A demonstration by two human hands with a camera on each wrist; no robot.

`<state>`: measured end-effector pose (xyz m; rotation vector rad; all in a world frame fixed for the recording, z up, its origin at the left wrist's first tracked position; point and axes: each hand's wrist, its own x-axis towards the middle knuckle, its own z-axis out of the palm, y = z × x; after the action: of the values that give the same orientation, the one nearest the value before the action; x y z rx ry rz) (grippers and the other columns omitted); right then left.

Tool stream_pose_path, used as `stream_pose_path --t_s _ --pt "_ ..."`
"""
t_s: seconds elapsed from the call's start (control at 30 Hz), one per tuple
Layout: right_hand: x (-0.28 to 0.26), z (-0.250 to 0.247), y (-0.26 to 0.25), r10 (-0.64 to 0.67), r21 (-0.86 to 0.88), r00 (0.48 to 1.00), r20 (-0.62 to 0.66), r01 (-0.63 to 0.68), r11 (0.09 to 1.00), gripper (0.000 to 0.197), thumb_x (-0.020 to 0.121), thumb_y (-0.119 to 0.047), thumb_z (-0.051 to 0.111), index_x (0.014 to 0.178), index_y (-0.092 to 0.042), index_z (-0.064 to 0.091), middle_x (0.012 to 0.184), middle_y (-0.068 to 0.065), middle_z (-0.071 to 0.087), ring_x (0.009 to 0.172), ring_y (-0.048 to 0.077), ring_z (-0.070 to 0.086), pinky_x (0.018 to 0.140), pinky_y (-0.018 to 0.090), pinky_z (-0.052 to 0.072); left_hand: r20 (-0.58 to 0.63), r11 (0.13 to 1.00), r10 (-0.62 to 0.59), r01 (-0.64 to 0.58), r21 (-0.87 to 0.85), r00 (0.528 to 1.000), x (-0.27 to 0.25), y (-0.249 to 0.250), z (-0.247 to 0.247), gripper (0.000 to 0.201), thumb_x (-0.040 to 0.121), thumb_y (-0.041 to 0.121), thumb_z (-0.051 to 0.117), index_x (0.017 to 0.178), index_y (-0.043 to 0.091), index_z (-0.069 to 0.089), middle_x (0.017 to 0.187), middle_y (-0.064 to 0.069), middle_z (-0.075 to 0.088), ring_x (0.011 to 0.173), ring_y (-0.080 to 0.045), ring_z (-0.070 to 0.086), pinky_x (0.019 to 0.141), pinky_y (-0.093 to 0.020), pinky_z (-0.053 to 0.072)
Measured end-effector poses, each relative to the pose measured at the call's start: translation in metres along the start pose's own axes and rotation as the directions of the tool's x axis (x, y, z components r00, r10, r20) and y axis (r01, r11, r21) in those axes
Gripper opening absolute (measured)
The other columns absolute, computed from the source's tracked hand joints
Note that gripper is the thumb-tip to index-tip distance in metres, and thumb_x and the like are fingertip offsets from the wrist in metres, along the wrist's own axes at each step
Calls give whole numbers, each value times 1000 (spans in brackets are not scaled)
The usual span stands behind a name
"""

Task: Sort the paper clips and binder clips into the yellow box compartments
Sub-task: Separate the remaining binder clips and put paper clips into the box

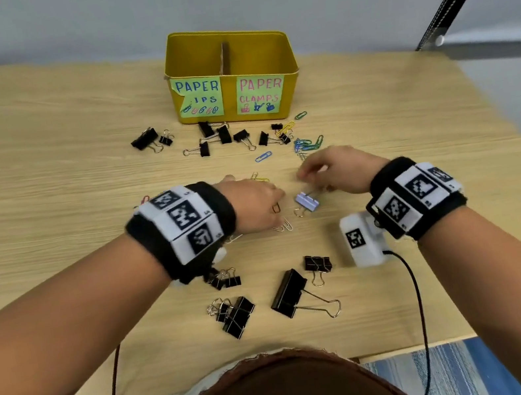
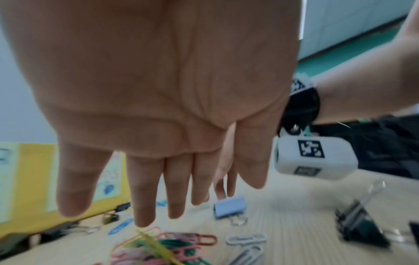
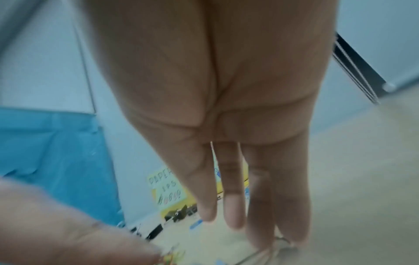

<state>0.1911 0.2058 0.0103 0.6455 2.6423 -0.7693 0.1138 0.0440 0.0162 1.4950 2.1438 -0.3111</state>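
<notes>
Gathering step: left hand (image 1: 253, 205), fingers straight and holding nothing, hovers over paper clips (image 2: 158, 247); right hand (image 1: 334, 170) reaches the lilac clip (image 1: 307, 202), grasp unclear. Next: pinch its handle, carry it far to the box (image 1: 232, 73), right compartment.

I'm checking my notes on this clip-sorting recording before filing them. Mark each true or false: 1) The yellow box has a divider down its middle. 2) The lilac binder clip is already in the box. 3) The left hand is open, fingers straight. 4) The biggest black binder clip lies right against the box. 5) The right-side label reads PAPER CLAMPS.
1) The yellow box has a divider down its middle: true.
2) False. The lilac binder clip lies on the table, between the two hands.
3) The left hand is open with straight fingers above the coloured paper clips: true.
4) False. The biggest black binder clip lies near the table's front edge, far from the box.
5) The right-side label reads PAPER CLAMPS: true.
</notes>
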Motion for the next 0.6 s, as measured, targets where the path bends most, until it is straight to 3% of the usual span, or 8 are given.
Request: stream_pose_path --t_s 0.07,0.13,0.17,0.23,0.33,0.43,0.53,0.6 --pt "12 -10 0 30 50 993 -111 -25 998 31 91 -4 45 116 -10 64 122 12 64 94 19 57 94 35 46 -44 994 -52 47 -95 998 -13 -22 4 59 95 46 36 148 23 24 154 -2 31 140 -23 33 115 -49 26" --pt "23 -17 -3 60 -65 985 -161 -71 995 44 91 2 39 129 -11 55 136 11 55 117 24 53 102 32 40 -31 978 -154 148 -148 988 -25 -45 12 60 93 39 44 147 21 25 151 -8 33 135 -28 39 110 -45 36" --pt "27 -19 -6 84 -141 985 -150 -105 984 50 90 4 36 137 -11 46 143 12 48 128 26 47 106 31 36 -18 963 -225 220 -154 974 -27 -55 17 61 92 31 46 148 19 23 151 -11 31 134 -31 39 109 -45 38" --pt "32 -15 -14 115 -285 992 -60 -127 950 53 92 2 34 144 -8 34 149 15 39 136 29 39 109 34 34 4 906 -401 397 -148 916 -29 -72 25 62 92 15 43 148 14 18 154 -16 19 139 -38 28 112 -48 33" --pt "30 -1 -34 68 -419 993 96 -21 908 42 95 -6 34 135 -1 43 142 18 46 129 32 46 106 37 37 63 808 -568 570 -151 821 -30 -81 30 53 92 8 34 143 3 21 152 -25 16 138 -46 24 111 -51 30" --pt "28 -1 -47 -15 -372 987 160 74 925 40 95 -6 35 130 -1 54 138 14 54 126 29 50 107 36 38 130 821 -530 546 -169 838 -29 -77 28 50 91 10 37 138 0 26 146 -26 24 133 -43 31 107 -48 34" --pt "53 -22 -35 98 -299 994 -55 -110 948 34 94 -8 41 119 0 63 126 16 62 116 30 57 100 34 45 128 884 -399 418 -211 908 -25 -61 24 50 91 9 36 140 0 27 146 -24 27 131 -37 37 108 -42 37" --pt "72 -33 -22 166 -354 973 -163 -214 910 37 94 -5 40 127 -2 57 132 16 58 120 31 55 97 33 45 102 913 -311 327 -242 945 -20 -47 17 50 92 8 35 141 -1 26 148 -22 28 132 -34 39 109 -39 36"
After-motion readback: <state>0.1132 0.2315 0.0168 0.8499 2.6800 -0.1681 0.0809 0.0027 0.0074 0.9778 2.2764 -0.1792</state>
